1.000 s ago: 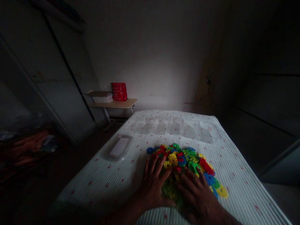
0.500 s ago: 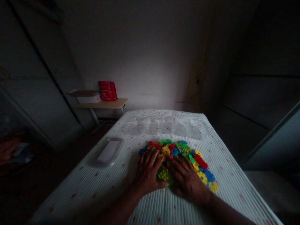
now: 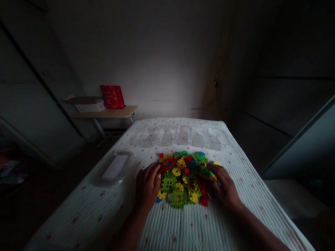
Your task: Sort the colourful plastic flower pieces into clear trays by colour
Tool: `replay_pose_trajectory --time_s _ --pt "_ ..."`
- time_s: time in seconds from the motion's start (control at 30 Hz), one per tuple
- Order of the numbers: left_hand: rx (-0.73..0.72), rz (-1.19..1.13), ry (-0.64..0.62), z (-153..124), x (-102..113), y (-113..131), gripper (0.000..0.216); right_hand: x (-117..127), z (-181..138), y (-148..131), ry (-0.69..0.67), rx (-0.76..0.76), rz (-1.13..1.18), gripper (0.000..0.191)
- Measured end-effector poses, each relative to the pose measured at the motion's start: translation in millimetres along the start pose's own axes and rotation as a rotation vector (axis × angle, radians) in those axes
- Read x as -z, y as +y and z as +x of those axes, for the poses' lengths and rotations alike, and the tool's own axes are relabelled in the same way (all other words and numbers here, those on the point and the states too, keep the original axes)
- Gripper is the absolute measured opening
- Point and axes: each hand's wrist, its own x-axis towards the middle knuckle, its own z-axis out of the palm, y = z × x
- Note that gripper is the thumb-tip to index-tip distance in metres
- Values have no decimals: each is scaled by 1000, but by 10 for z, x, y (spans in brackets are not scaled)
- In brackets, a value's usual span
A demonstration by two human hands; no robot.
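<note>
A heap of colourful plastic building pieces (image 3: 180,174) lies on the striped cloth, with yellow flower-shaped discs, green square frames and small red and blue parts. Along the heap's left edge rests my left hand (image 3: 148,186), its fingers extended against the outer pieces and holding nothing that I can see. On the opposite side my right hand (image 3: 225,186) is open, its fingers curved over the right edge of the heap. Its fingertips are partly lost in shadow among the pieces.
Several clear plastic containers (image 3: 183,136) stand in a row beyond the heap. A clear lid or tray with a white label (image 3: 114,167) lies to the left. Farther back, a small side table (image 3: 120,111) bears a box (image 3: 90,104) and a red bag (image 3: 112,97).
My hands have moved apart from the top of the heap to its two sides. Pieces at the right have been pushed inward, making the heap more compact. The view has shifted slightly.
</note>
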Motion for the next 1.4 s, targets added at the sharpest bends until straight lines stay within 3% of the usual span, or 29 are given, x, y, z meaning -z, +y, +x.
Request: replay_pose_trajectory --time_s 0.2,0.37,0.57,0.77,0.97,1.07,1.4 --pt "217 -252 -22 -10 -83 -152 34 120 15 299 241 -495 76 27" --pt "337 -393 -1 -21 -101 -240 35 93 10 362 243 -595 114 33" --pt "433 -475 15 11 -50 -225 34 55 -35 334 79 -490 87 35" --pt "456 -494 21 20 -36 -223 35 120 7 100 -55 -12 -27 21" --pt "452 -494 26 1 -56 -241 35 29 50 -232 -337 241 -146 43" --pt "450 -485 16 -1 -65 -245 36 -32 106 -311 -393 238 -185 48" --pt "455 -481 -2 -7 -84 -262 38 -235 376 -503 -517 20 -267 40"
